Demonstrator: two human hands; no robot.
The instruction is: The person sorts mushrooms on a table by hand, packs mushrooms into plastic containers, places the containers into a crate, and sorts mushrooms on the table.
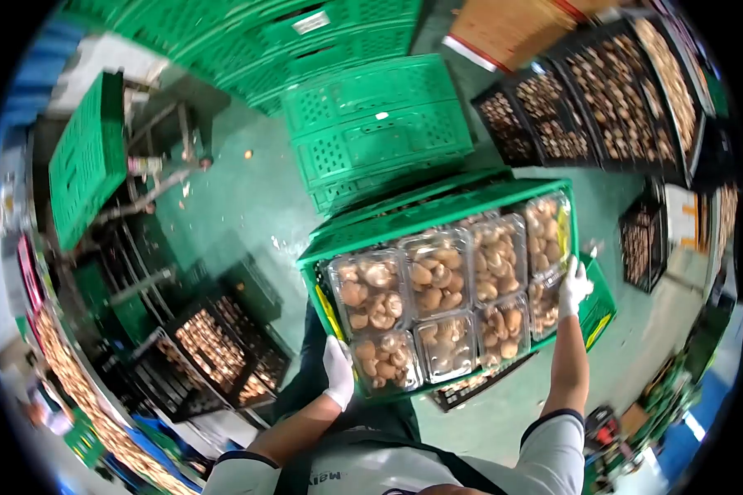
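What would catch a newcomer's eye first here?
Probably the green crate in the centre, packed with clear plastic boxes of mushrooms and held at its sides by two white-gloved hands, left hand and right hand. Next, the stacked green crates just beyond it, then the loose mushrooms at upper right.

The green floor (231, 194) showed scattered debris; metal frames (153, 194) stood at left, under bright light.
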